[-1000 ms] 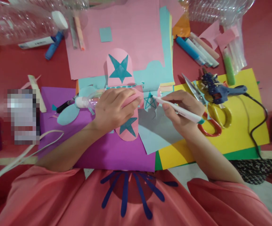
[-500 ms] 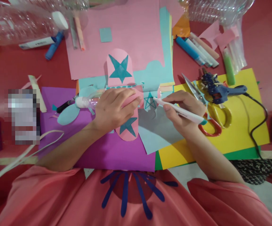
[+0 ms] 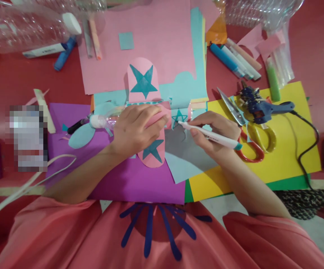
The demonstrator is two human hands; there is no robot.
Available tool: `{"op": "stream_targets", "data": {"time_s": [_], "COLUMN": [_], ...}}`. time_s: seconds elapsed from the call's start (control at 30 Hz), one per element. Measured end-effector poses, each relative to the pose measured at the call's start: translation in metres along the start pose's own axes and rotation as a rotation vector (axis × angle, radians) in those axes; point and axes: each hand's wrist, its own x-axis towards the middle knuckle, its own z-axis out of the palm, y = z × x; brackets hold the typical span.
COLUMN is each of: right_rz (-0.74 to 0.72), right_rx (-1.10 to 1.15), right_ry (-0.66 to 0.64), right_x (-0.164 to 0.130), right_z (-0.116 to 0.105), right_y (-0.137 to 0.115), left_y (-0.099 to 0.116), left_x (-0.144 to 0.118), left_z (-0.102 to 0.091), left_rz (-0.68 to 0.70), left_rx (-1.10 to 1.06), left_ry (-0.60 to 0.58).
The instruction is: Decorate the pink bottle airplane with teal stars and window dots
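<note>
Nearest you, the purple sheet (image 3: 128, 183) lies under both forearms. Your left hand (image 3: 135, 129) presses flat, fingers together, on the pink plane (image 3: 147, 112) (teal stars on both wings), pinning it to the paper. Your right hand (image 3: 216, 136) is clamped on the marker (image 3: 209, 136), its tip touching the small star (image 3: 179, 117) on the tail. Just beyond the right hand lie scissors (image 3: 243, 127) and a glue gun (image 3: 263, 108) on the yellow sheet (image 3: 291, 149). Farther off, a pink sheet (image 3: 150, 41).

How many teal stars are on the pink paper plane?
3. A big star on the far wing, a smaller star on the near wing below the left hand, and a small outlined star at the marker tip. The hand may hide more.
</note>
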Motion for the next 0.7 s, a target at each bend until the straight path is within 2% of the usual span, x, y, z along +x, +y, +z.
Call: {"op": "stream_targets", "data": {"time_s": [0.13,0.27,0.4,0.57,0.7], "right_rz": [0.008,-0.013,-0.021,-0.007,-0.002], "right_rx": [-0.030,-0.049,-0.036,-0.045,-0.041], "right_ry": [0.042,0.043,0.018,0.057,0.036], "right_x": [-0.0011,0.0009,0.0026,0.0008,0.0008], "right_z": [0.0002,0.0004,0.0006,0.0002,-0.0007], "right_y": [0.0012,0.0002,-0.0017,0.0002,-0.0004], "left_y": [-0.0002,-0.0002,-0.0004,-0.0006,-0.0009], "left_x": [-0.0003,0.0006,0.0013,0.0000,-0.0014], "left_z": [0.0008,0.0007,-0.0006,-0.0011,-0.0004], "left_rz": [0.002,0.020,0.018,0.000,-0.060], "left_rx": [0.030,0.059,0.038,-0.027,-0.109], "left_ry": [-0.025,0.019,-0.007,-0.007,-0.083]}}
